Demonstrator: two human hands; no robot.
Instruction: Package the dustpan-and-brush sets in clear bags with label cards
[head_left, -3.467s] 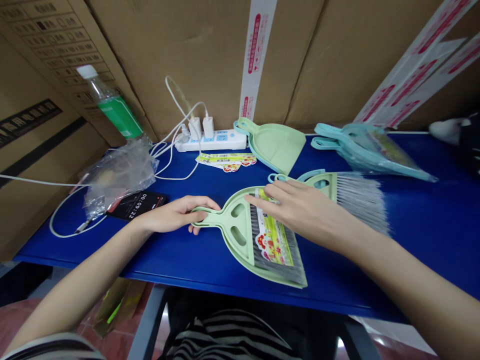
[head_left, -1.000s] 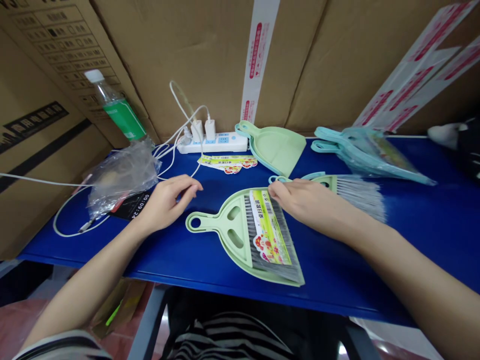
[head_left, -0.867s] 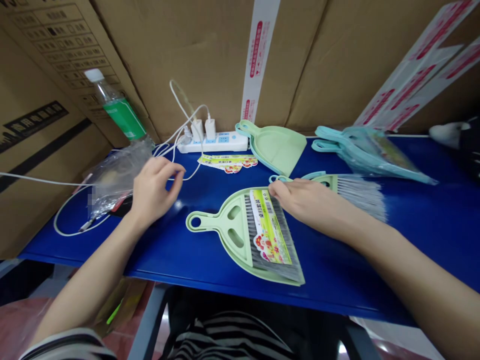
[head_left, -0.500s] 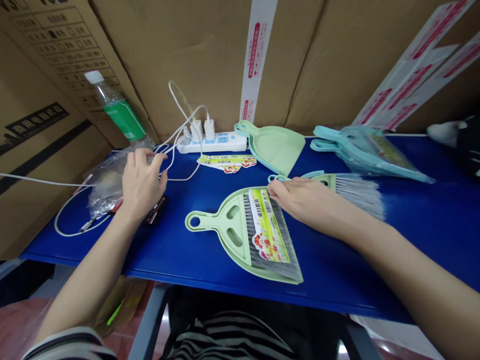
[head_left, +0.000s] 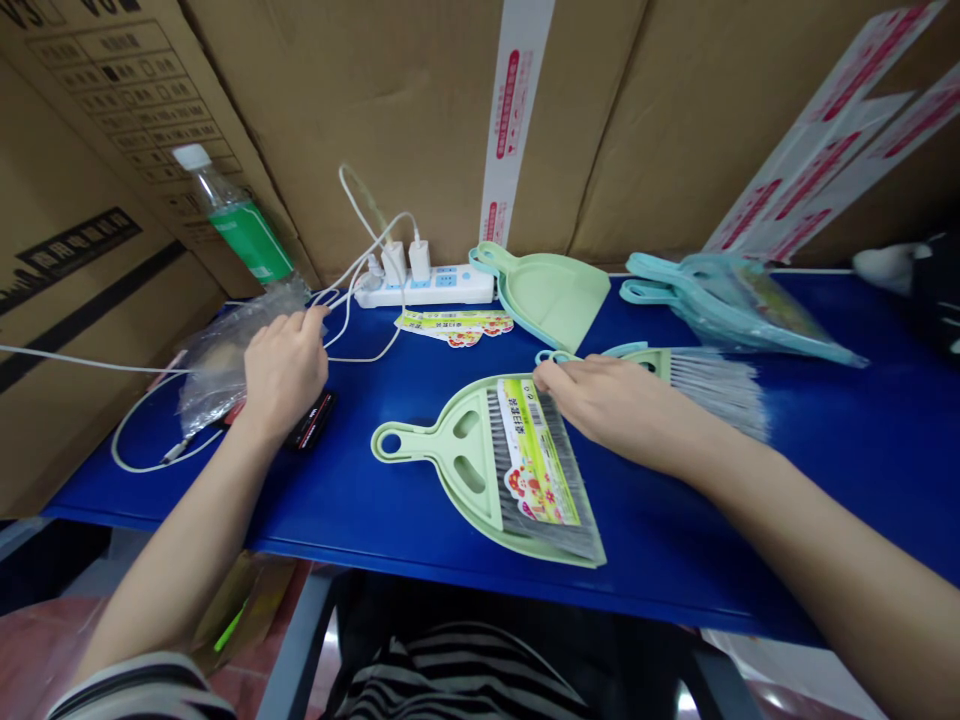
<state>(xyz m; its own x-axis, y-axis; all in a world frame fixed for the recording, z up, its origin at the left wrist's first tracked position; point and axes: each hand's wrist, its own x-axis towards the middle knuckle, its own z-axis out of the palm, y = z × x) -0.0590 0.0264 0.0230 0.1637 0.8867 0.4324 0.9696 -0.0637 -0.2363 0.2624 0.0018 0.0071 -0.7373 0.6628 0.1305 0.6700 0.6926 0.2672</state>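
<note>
My left hand is closed over the crumpled clear plastic bag at the table's left; whatever its fingers grip is hidden beneath them. My right hand wraps around a hand brush with pale grey bristles, covering most of its handle. Light blue handle parts peek out beyond the fingers, so a second piece may lie under the hand. Between both hands lies a light green dustpan with a matching grey-bristled brush nested in it, a printed label card on the bristles.
Behind are a power strip with plugged-in white cables, label cards, stacked dustpans and a bagged blue dustpan set. A green-labelled bottle leans against cardboard. A black-and-red object sits beside my left wrist.
My left hand's fingers have drawn together from a spread pose, the thumb tucking under. My right hand stays practically where it was on the brush.
</note>
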